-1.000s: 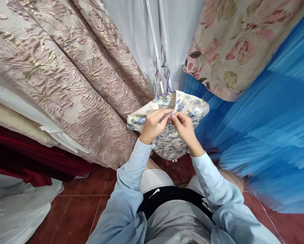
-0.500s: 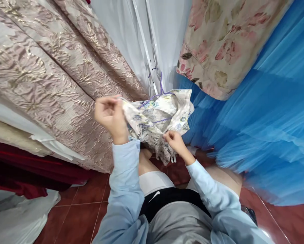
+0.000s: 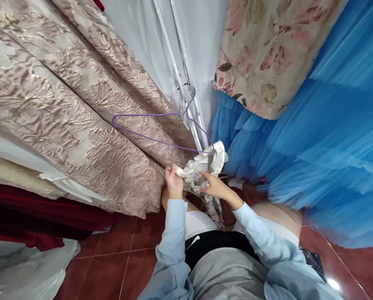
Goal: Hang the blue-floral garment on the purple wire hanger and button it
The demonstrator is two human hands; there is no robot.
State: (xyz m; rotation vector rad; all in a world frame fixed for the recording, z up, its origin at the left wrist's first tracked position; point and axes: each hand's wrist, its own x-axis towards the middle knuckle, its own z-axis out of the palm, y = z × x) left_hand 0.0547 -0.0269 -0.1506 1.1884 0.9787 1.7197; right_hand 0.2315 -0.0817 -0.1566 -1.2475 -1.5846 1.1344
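Note:
A purple wire hanger (image 3: 149, 114) hangs by its hook on the white metal rack (image 3: 174, 66). Its right end is still inside a shoulder of a floral-print top (image 3: 218, 156), while its left end is bare. My left hand (image 3: 174, 183) is closed in a pinch on the top's left edge, below the hanger. My right hand (image 3: 217, 187) lies against the front of the top, thumb and fingers apart. The rest of the top droops in folds over my lap.
Pink brocade gowns (image 3: 80, 104) hang close on the left, above dark red fabric (image 3: 24, 221). Blue tulle (image 3: 324, 158) and a rose-print cloth (image 3: 261, 58) hang on the right. A dark shiny object (image 3: 313, 261) rests on the red tiled floor (image 3: 108, 266).
The top's left shoulder has come off the hanger, baring its left end. My left hand has moved down and right with the cloth. My right hand's fingers have spread.

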